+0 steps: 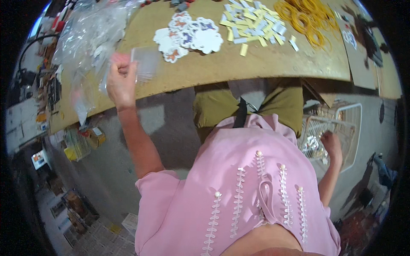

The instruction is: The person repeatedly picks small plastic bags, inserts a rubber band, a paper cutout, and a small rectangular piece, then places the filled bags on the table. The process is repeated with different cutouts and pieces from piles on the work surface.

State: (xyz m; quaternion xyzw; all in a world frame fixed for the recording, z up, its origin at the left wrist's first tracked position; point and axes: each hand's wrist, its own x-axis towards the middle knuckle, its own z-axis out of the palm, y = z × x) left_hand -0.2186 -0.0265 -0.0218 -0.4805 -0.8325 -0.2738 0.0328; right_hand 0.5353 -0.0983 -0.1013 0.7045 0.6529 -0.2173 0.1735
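Observation:
At the table's near left, my left hand [121,83] is closed, its thumb and curled fingers pinching a clear plastic bag [144,64] that is smeared by motion. A pinkish patch [121,58] shows just beyond the knuckles; what it belongs to is unclear. Low on my right side, my right hand [332,146] hangs over a white wire basket [358,128]. Shiny silvery and gold packets [312,147] lie in the basket beside that hand. The right fingers are dark and small, so whether they hold anything does not show.
On the tan table [273,66] lie white cut-outs with butterfly prints [188,36], scattered pale yellow and white strips [256,21], and yellow rubber bands [307,19]. Crumpled clear plastic [92,34] covers the far left. Cardboard [356,51] lies at the right end.

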